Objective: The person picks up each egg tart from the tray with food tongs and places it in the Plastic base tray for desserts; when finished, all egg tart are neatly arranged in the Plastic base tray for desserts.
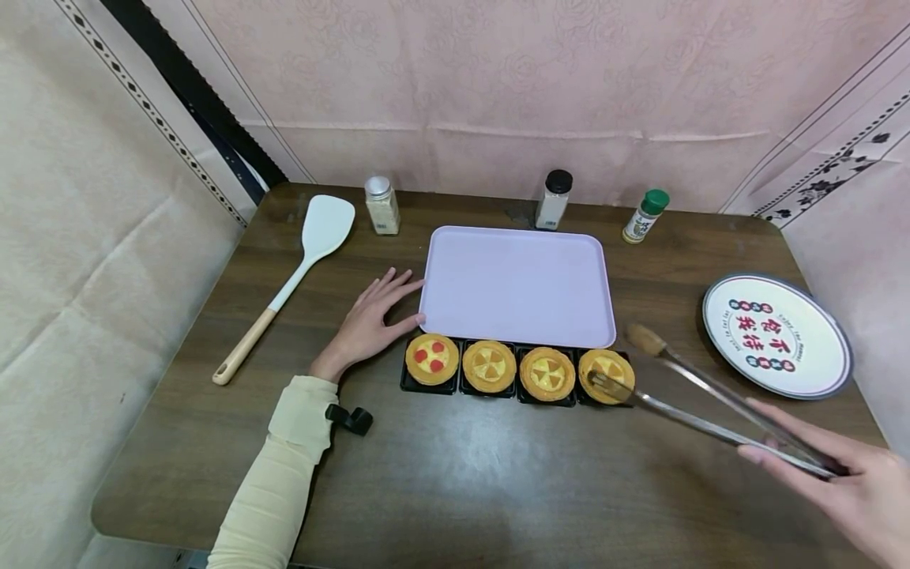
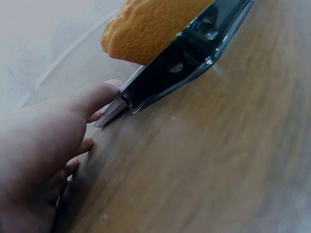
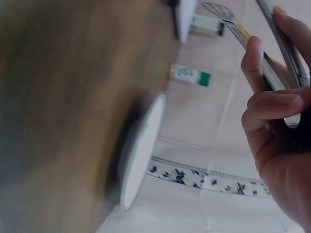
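My right hand [image 1: 839, 466] grips a pair of metal tongs [image 1: 718, 431], also seen in the right wrist view. The tongs' arms are spread: in the head view one tip overlaps the rightmost tart [image 1: 600, 365], the other lies towards the plate. That tart stands in a row of several round yellow tarts in black plastic holders; the leftmost tart [image 1: 431, 359] has red spots, the others pale wedges. Palm down, my left hand [image 1: 370, 320] spreads its fingers beside a pale lilac tray [image 1: 519, 284], thumb and a fingertip at its left edge. The tray sits directly behind the tarts.
On the right lies a white plate [image 1: 739, 316] with red characters. Along the back stand a silver-capped shaker [image 1: 382, 207], a black-capped shaker [image 1: 553, 201] and a green-capped bottle [image 1: 645, 217]. A white spatula [image 1: 291, 280] with a wooden handle lies left on the brown table [image 1: 426, 490].
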Available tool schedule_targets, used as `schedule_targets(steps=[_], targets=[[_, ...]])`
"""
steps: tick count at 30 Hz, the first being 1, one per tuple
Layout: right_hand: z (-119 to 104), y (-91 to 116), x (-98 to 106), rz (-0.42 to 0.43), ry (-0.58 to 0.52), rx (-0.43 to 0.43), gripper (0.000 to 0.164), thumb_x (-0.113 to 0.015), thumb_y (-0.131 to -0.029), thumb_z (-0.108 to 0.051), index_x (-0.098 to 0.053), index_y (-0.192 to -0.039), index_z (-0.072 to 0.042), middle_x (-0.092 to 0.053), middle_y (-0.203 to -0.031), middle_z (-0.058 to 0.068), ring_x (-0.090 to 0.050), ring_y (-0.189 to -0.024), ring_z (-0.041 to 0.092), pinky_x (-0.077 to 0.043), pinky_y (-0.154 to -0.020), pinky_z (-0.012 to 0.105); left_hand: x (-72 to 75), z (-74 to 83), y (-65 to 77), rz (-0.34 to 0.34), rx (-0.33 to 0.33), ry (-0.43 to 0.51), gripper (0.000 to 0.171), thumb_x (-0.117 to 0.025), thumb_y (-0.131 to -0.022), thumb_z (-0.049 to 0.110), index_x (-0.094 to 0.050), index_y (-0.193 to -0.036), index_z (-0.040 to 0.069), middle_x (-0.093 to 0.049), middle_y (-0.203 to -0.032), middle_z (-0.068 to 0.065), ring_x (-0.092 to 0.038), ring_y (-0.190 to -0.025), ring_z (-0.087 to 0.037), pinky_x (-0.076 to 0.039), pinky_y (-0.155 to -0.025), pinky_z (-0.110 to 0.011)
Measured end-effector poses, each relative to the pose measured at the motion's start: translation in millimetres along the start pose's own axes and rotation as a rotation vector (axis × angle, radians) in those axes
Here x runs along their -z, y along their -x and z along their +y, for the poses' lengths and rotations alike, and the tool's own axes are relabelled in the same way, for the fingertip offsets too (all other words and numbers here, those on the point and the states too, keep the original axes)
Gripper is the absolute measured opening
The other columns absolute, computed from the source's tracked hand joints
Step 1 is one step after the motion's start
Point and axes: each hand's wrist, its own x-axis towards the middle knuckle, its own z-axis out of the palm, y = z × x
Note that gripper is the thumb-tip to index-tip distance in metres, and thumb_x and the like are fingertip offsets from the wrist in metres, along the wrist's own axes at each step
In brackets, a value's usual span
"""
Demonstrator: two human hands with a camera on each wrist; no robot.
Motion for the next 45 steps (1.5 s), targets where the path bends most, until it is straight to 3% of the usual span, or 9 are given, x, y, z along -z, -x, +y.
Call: schedule_targets(steps=[2, 4, 7, 10, 14, 17, 27, 36, 45], targets=[[-2.1, -4.6, 2.3, 0.053, -0.062, -0.068, 0.061, -0.083, -0.065, 0.015, -0.067, -0.123, 0.003, -0.064, -0.073, -0.014, -0.049, -0.051, -0.003, -0.034, -0.040, 0.017, 0.6, -0.2, 0.0, 0.004, 0.001, 0.003, 0.063, -0.061, -0.094, 0.051, -0.043, -0.150, 0.028, -0.031, -0.157, -0.005, -0.011, -0.148, -0.025, -0.008, -0.117, -0.051], [-6.1, -12.4, 1.5, 0.134, -0.050, -0.221, 0.059, -0.082, -0.070, 0.012, -0.067, -0.125, -0.003, -0.066, -0.079, -0.020, -0.054, -0.059, -0.003, -0.038, -0.045, 0.015, 1.4, -0.6, 0.2, 0.008, 0.004, 0.003, 0.063, -0.062, -0.094, 0.050, -0.043, -0.150, 0.028, -0.031, -0.157, -0.005, -0.011, -0.148, -0.025, -0.008, -0.117, -0.051], [-7.6, -29.6, -7.4, 0.274, 0.031, -0.425, 0.051, -0.086, -0.075, -0.008, -0.072, -0.123, -0.018, -0.061, -0.077, -0.033, -0.053, -0.072, -0.008, -0.037, -0.061, 0.008, 1.9, -0.4, 0.3, 0.011, 0.004, -0.003, 0.063, -0.062, -0.093, 0.051, -0.043, -0.150, 0.028, -0.031, -0.157, -0.005, -0.011, -0.148, -0.025, -0.008, -0.117, -0.050], [-5.0, -47.9, -22.6, 0.348, 0.138, -0.561, 0.050, -0.088, -0.073, -0.031, -0.073, -0.121, -0.027, -0.071, -0.086, -0.017, -0.051, -0.083, -0.006, -0.031, -0.070, 0.007, 0.9, -0.5, -0.1, 0.006, 0.000, -0.011, 0.063, -0.061, -0.094, 0.051, -0.043, -0.150, 0.029, -0.031, -0.157, -0.006, -0.011, -0.148, -0.025, -0.008, -0.117, -0.050], [4.9, -68.8, -44.4, 0.350, 0.210, -0.539, 0.052, -0.082, -0.077, -0.042, -0.071, -0.123, -0.020, -0.070, -0.100, 0.024, -0.060, -0.096, 0.021, -0.033, -0.074, 0.018, -1.4, -1.2, -0.5, 0.003, -0.003, -0.010, 0.063, -0.061, -0.094, 0.051, -0.042, -0.150, 0.029, -0.031, -0.157, -0.006, -0.012, -0.148, -0.026, -0.008, -0.117, -0.051], [11.4, -79.6, -57.8, 0.316, 0.226, -0.503, 0.053, -0.077, -0.082, -0.045, -0.070, -0.124, -0.013, -0.070, -0.094, 0.025, -0.059, -0.088, 0.038, -0.034, -0.070, 0.034, -2.4, -1.5, -0.3, 0.003, -0.005, -0.006, 0.063, -0.060, -0.094, 0.052, -0.042, -0.150, 0.028, -0.031, -0.157, -0.006, -0.012, -0.148, -0.026, -0.008, -0.117, -0.050], [17.7, -92.9, -82.9, 0.229, 0.276, -0.439, 0.051, -0.070, -0.088, -0.048, -0.072, -0.115, -0.005, -0.052, -0.057, 0.009, -0.042, -0.053, 0.026, -0.026, -0.051, 0.036, -2.8, -2.4, -0.6, 0.013, -0.015, 0.000, 0.063, -0.058, -0.094, 0.054, -0.043, -0.150, 0.029, -0.031, -0.157, -0.005, -0.012, -0.148, -0.026, -0.007, -0.117, -0.048], [16.6, -95.2, -85.0, 0.028, 0.249, -0.594, 0.075, -0.058, -0.092, -0.051, -0.047, -0.138, 0.008, -0.054, -0.067, 0.014, -0.048, -0.054, 0.028, -0.035, -0.044, 0.038, -1.9, -0.6, 0.9, 0.000, 0.005, -0.004, 0.064, -0.058, -0.094, 0.055, -0.043, -0.150, 0.029, -0.031, -0.157, -0.004, -0.011, -0.148, -0.024, -0.006, -0.117, -0.048], [21.9, -91.7, -86.9, -0.103, 0.271, -0.621, 0.076, -0.058, -0.091, -0.051, -0.046, -0.131, 0.012, -0.059, -0.084, 0.024, -0.054, -0.067, 0.033, -0.039, -0.051, 0.038, -0.2, 0.5, 0.8, -0.002, 0.005, 0.001, 0.064, -0.058, -0.094, 0.056, -0.043, -0.150, 0.029, -0.032, -0.157, -0.005, -0.011, -0.148, -0.025, -0.006, -0.117, -0.048]])
